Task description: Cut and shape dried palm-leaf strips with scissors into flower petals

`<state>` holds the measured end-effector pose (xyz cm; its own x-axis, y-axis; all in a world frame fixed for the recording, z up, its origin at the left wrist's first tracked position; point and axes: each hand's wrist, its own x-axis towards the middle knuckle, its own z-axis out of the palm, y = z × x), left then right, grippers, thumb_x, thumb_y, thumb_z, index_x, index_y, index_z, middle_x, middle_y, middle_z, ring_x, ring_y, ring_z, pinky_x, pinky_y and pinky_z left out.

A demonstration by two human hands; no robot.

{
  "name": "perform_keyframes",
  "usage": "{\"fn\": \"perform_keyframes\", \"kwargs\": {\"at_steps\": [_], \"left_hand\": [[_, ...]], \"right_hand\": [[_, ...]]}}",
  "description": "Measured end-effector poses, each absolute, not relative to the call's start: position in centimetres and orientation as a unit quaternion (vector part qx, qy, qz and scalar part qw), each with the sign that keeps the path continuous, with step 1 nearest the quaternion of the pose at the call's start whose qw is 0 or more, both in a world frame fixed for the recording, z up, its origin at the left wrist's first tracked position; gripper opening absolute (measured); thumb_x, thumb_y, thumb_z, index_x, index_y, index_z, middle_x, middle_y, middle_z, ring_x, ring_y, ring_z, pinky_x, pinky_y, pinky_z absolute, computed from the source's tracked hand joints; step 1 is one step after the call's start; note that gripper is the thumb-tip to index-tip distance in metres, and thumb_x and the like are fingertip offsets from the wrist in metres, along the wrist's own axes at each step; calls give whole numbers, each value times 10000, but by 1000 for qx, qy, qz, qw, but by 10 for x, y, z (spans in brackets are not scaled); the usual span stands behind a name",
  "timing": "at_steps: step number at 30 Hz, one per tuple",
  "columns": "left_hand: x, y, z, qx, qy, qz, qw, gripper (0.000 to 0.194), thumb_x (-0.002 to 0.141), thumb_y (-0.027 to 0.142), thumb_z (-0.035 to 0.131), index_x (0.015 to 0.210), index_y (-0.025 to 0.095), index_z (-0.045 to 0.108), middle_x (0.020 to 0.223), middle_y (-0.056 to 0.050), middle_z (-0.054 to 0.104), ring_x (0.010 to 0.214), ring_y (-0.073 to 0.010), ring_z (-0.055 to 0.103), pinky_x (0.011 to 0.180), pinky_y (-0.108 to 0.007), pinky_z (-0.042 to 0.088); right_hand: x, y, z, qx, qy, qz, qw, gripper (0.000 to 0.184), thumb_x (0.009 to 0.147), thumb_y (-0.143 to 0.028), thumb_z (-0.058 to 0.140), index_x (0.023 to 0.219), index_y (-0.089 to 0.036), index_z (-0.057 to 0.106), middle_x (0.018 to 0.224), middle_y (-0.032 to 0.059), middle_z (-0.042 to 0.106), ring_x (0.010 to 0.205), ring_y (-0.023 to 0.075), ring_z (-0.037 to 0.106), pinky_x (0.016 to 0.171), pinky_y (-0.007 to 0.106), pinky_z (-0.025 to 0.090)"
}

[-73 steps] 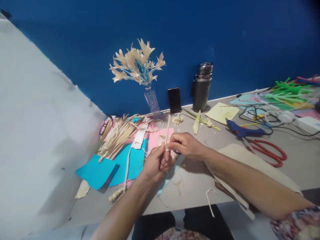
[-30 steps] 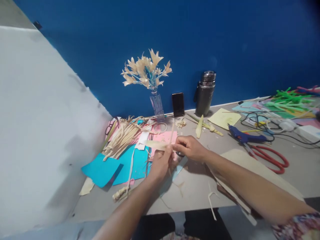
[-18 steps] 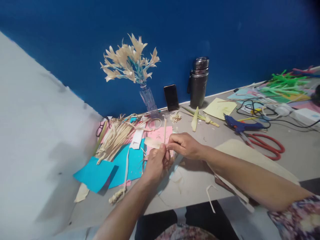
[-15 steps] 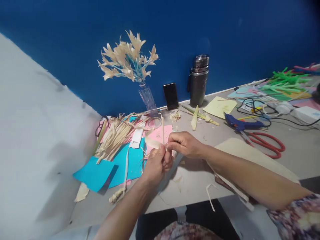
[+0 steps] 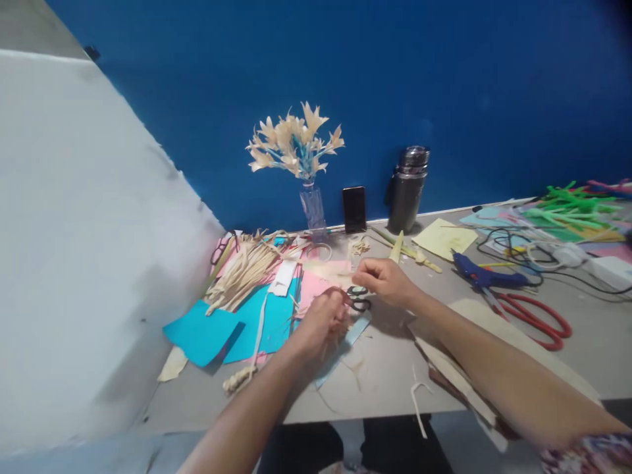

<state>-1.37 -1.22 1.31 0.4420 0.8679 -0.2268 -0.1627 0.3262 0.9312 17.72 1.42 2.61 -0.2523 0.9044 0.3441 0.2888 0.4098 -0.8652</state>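
Observation:
My left hand (image 5: 326, 319) is low over the table with its fingers curled closed; what lies in them, if anything, is hidden. My right hand (image 5: 384, 280), a little farther right and forward, pinches the end of a pale husk strip (image 5: 336, 272), which is somewhat blurred. Between the two hands show the black handles of small scissors (image 5: 359, 304), close to the left fingertips. Under and beyond the hands lies pink paper (image 5: 312, 293). A light blue strip (image 5: 348, 345) is beside my left hand.
Dried husk strips (image 5: 247, 270) and blue paper (image 5: 202, 332) lie at left. Husk flowers stand in a clear vase (image 5: 313, 210), beside a phone (image 5: 354, 209) and a flask (image 5: 409, 191). At right are a blue glue gun (image 5: 486, 271), red-handled scissors (image 5: 538, 319) and green pipe cleaners (image 5: 567, 207).
My hands have come apart; before, they met over a thin pale strip. The black scissor handles now show between them. The camera view has shifted, so the table things appear lower and farther right.

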Motion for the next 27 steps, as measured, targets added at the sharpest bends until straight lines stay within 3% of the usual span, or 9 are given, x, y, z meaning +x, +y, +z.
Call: {"fn": "perform_keyframes", "kwargs": {"at_steps": [4,6,12,16,19,21,23,27], "left_hand": [[-6,-20,9,487,453,388,638,630,684,769,639,575,175,461,455,78,288,403,-41,221,384,-197,166],[-6,-21,13,471,472,410,621,636,708,747,640,529,182,409,440,74,278,408,-46,228,392,-199,190],[-12,-17,21,431,378,387,722,678,766,743,583,456,164,414,399,66,228,382,-42,202,391,-187,219],[-25,-4,26,389,303,384,781,650,791,684,611,475,150,417,429,59,250,378,-32,205,375,-163,211],[-32,5,30,333,284,457,774,575,763,657,669,580,154,461,504,64,300,399,-29,209,362,-138,165],[-28,4,30,326,303,443,778,534,739,642,703,651,161,488,526,75,300,412,-32,225,364,-124,147],[-18,-2,25,366,353,389,768,496,728,580,747,663,169,477,516,87,285,411,-33,223,366,-123,116],[0,-15,15,456,404,398,686,614,713,689,689,557,186,374,471,95,223,406,-31,177,376,-168,123]], "right_hand": [[159,4,19,-398,-749,356,393,228,867,-306,573,685,-170,567,608,-21,552,582,122,478,568,234,346],[159,1,21,-388,-747,383,381,206,873,-291,561,707,-169,564,645,-14,567,606,124,491,572,231,351],[169,5,27,-334,-739,467,353,242,882,-353,592,730,-168,562,638,-32,518,600,112,454,565,223,349],[185,23,17,-352,-700,502,366,260,851,-397,632,736,-171,574,610,-37,518,555,114,449,540,233,350],[198,36,17,-439,-645,401,480,290,843,-388,628,662,-179,540,596,-35,496,572,119,443,568,244,360],[198,37,20,-452,-614,369,532,320,861,-421,607,658,-189,521,573,-39,484,560,122,441,582,253,374],[190,31,22,-427,-636,372,523,307,871,-422,598,685,-186,535,601,-30,518,577,125,469,598,255,390],[164,10,21,-389,-724,374,430,225,878,-338,573,723,-175,571,639,-17,572,594,126,497,573,237,374]]}}
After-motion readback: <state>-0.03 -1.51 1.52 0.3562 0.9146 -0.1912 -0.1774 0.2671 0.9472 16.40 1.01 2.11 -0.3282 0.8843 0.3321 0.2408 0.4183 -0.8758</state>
